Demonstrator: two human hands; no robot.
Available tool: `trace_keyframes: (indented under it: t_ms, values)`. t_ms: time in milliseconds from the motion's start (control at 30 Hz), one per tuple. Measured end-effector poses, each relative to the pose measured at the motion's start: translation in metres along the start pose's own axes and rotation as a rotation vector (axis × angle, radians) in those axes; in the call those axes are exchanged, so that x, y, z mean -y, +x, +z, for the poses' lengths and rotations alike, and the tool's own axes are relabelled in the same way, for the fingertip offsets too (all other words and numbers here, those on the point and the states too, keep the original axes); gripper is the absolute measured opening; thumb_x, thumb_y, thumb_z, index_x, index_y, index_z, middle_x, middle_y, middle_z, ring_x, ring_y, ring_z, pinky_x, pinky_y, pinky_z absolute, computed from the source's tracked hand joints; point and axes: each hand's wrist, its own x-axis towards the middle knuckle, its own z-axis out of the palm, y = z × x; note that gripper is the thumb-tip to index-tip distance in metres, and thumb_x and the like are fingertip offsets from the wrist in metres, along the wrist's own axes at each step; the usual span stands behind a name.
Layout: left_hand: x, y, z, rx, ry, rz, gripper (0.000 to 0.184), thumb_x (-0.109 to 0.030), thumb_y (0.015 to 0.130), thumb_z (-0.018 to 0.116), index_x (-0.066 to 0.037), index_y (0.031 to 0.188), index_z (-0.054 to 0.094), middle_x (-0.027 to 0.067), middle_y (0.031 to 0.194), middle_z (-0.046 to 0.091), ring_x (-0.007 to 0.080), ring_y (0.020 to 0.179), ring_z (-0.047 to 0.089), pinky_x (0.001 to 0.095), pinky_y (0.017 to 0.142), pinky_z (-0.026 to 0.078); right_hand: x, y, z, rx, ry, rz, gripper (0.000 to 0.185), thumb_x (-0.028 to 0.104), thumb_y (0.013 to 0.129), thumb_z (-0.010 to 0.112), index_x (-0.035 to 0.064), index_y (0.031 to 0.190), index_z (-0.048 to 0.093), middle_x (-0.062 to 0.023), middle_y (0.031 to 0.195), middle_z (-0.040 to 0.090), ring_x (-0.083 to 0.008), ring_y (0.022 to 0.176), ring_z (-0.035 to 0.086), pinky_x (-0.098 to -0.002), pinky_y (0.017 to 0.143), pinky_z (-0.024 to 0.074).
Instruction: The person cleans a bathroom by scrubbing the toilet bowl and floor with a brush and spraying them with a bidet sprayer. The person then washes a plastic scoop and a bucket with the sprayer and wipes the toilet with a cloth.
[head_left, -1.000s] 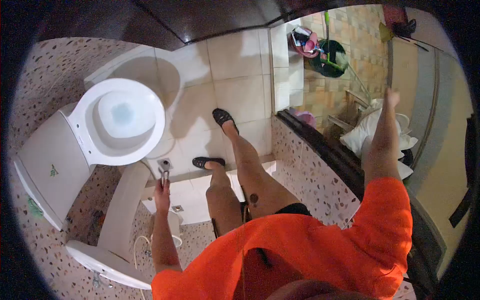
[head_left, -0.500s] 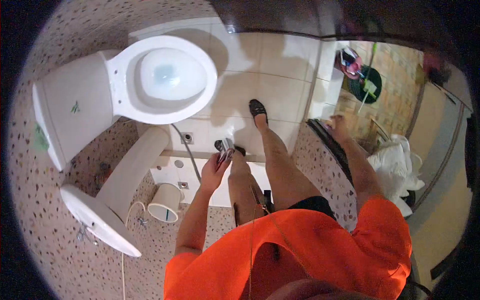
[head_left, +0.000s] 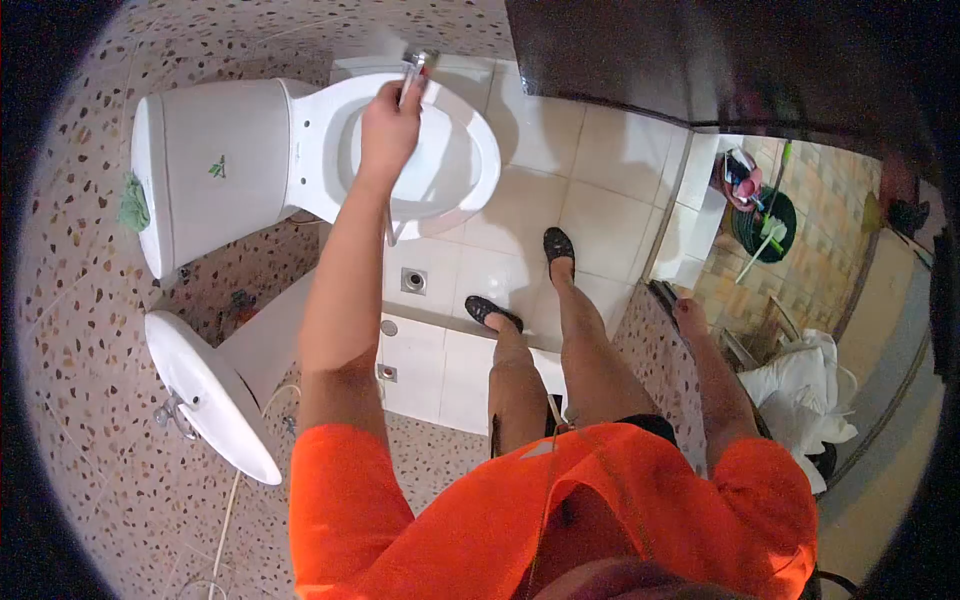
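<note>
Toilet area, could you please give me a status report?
Left hand over toilet, gripping silver sprayer. Right hand near dark door frame, grip unclear. Left forearm partly hiding toilet.

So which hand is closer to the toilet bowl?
Left. The left hand is over the toilet bowl; the right hand is well away, near the dark door frame.
</note>
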Motion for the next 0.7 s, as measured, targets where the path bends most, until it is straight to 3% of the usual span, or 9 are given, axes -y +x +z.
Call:
trace_keyframes:
  t_ms: [133, 200, 300, 367, 433, 500, 567, 633, 700]
  values:
    - [0.022, 0.041, -0.024, -0.159, 0.093, -0.152, 0.044, -0.040, 0.083, 0.048, 0.002, 0.074, 0.060, 0.0169, 0.066, 0.060, 0.0304, 0.066, 0.059, 0.0368, 0.063, 0.044, 0.012, -0.005, -0.004, -0.070, -0.125, -0.154, 0.015, 0.011, 0.067, 0.059, 0.0007, 0.077, 0.059, -0.0120, 0.066, 0.057, -0.0229, 0.064, 0.056, -0.0356, 0.058, 0.0425]
    - [0.040, 0.056, -0.050, -0.222, 0.021, -0.173, 0.047, -0.043, 0.083, 0.046, 0.000, 0.071, 0.059, 0.0099, 0.055, 0.055, 0.0198, 0.055, 0.056, 0.0336, 0.053, 0.043, 0.032, -0.020, -0.011, 0.008, 0.204, -0.190, 0.012, 0.012, 0.067, 0.058, 0.0022, 0.075, 0.060, -0.0075, 0.063, 0.055, -0.0211, 0.059, 0.055, -0.0343, 0.055, 0.0428]
    - [0.032, 0.057, -0.079, -0.294, -0.202, -0.268, 0.041, -0.042, 0.085, 0.044, -0.004, 0.080, 0.057, 0.0023, 0.063, 0.055, 0.0126, 0.051, 0.051, 0.0270, 0.046, 0.041, 0.063, -0.030, -0.029, -0.047, 0.087, -0.252, 0.011, 0.009, 0.069, 0.057, 0.0003, 0.075, 0.060, -0.0045, 0.061, 0.053, -0.0150, 0.058, 0.053, -0.0304, 0.051, 0.0421]
    - [0.016, 0.041, -0.082, -0.120, -0.622, -0.289, 0.036, -0.039, 0.086, 0.043, -0.006, 0.085, 0.056, -0.0002, 0.067, 0.054, 0.0104, 0.050, 0.048, 0.0236, 0.043, 0.037, 0.059, -0.024, -0.026, -0.025, 0.051, -0.222, 0.012, 0.010, 0.071, 0.057, 0.0001, 0.077, 0.059, -0.0050, 0.063, 0.054, -0.0151, 0.060, 0.054, -0.0299, 0.052, 0.0431]
    - [0.002, 0.020, -0.077, 0.021, -0.717, -0.232, 0.037, -0.039, 0.086, 0.042, -0.005, 0.088, 0.056, -0.0002, 0.067, 0.053, 0.0084, 0.051, 0.046, 0.0217, 0.043, 0.035, 0.034, -0.007, -0.010, 0.051, 0.036, -0.105, 0.013, 0.010, 0.073, 0.056, -0.0001, 0.080, 0.059, -0.0055, 0.065, 0.055, -0.0151, 0.062, 0.054, -0.0295, 0.053, 0.0440]
    - [0.007, 0.003, -0.068, -0.023, -0.737, -0.266, 0.035, -0.036, 0.086, 0.044, -0.003, 0.089, 0.056, 0.0003, 0.067, 0.053, 0.0079, 0.051, 0.046, 0.0211, 0.042, 0.035, 0.023, 0.003, 0.001, 0.128, 0.041, 0.023, 0.014, 0.010, 0.074, 0.056, -0.0003, 0.082, 0.058, -0.0061, 0.067, 0.057, -0.0152, 0.064, 0.055, -0.0290, 0.055, 0.0449]
    - [0.032, -0.010, -0.062, -0.169, -0.402, -0.244, 0.033, -0.032, 0.086, 0.045, -0.001, 0.087, 0.055, 0.0016, 0.067, 0.054, 0.0083, 0.051, 0.047, 0.0214, 0.041, 0.036, 0.031, 0.009, 0.001, 0.178, 0.133, 0.029, 0.014, 0.011, 0.076, 0.056, -0.0005, 0.085, 0.058, -0.0066, 0.069, 0.058, -0.0153, 0.065, 0.056, -0.0286, 0.056, 0.0458]
    - [0.055, -0.028, -0.057, -0.248, -0.368, -0.194, 0.033, -0.034, 0.086, 0.045, -0.002, 0.082, 0.053, 0.0034, 0.065, 0.053, 0.0093, 0.049, 0.047, 0.0238, 0.043, 0.039, 0.073, 0.007, -0.014, 0.217, 0.213, -0.039, 0.016, 0.012, 0.077, 0.056, -0.0004, 0.087, 0.058, -0.0071, 0.071, 0.059, -0.0161, 0.067, 0.057, -0.0294, 0.058, 0.0465]
    - [0.057, -0.070, -0.041, -0.115, -0.342, -0.195, 0.028, -0.028, 0.086, 0.046, -0.002, 0.084, 0.052, 0.0041, 0.067, 0.056, 0.0124, 0.055, 0.051, 0.0283, 0.050, 0.042, 0.111, 0.010, -0.017, 0.104, 0.100, -0.278, 0.016, 0.013, 0.079, 0.056, 0.0003, 0.089, 0.058, -0.0078, 0.076, 0.060, -0.0172, 0.071, 0.058, -0.0303, 0.063, 0.0470]
